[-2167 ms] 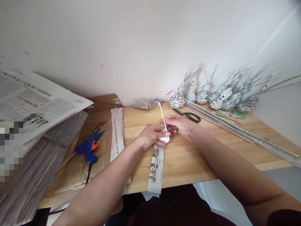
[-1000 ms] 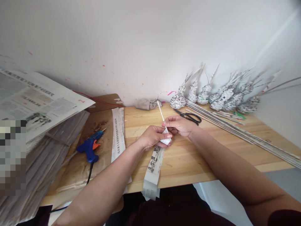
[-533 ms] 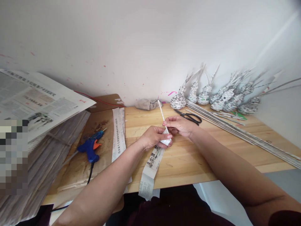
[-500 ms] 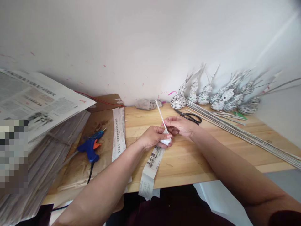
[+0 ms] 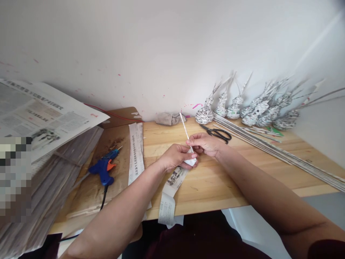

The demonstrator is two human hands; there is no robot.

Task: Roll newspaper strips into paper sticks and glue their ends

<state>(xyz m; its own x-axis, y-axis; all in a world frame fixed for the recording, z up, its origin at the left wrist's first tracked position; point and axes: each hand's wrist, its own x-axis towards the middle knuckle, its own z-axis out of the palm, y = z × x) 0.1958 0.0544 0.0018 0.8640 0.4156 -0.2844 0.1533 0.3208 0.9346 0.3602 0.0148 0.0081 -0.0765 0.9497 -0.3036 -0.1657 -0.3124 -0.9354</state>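
Note:
A newspaper strip [image 5: 175, 178] runs from over the table's front edge up to my hands, where its upper end is wound into a thin paper tube [image 5: 183, 124]. My left hand [image 5: 179, 157] is closed on the strip, thumb on top, where the paper flares white below the tube. With thumb and fingers my right hand [image 5: 203, 144] pinches the tube just above that flare. The tube's free end points up and slightly left, towards the wall. My fingers partly hide the spot where strip and tube meet.
Black scissors [image 5: 217, 133] lie beyond my right hand, beside a bundle of paper rods [image 5: 264, 151]. Several woven paper gourd shapes [image 5: 205, 114] line the wall. Cut newspaper strips [image 5: 136, 154], a blue glue gun [image 5: 104, 167] and stacked newspapers [image 5: 51, 111] are on the left.
The strip's lower end has swung slightly left and curls more. The tube has shifted a little in my fingers, and both hands keep their hold.

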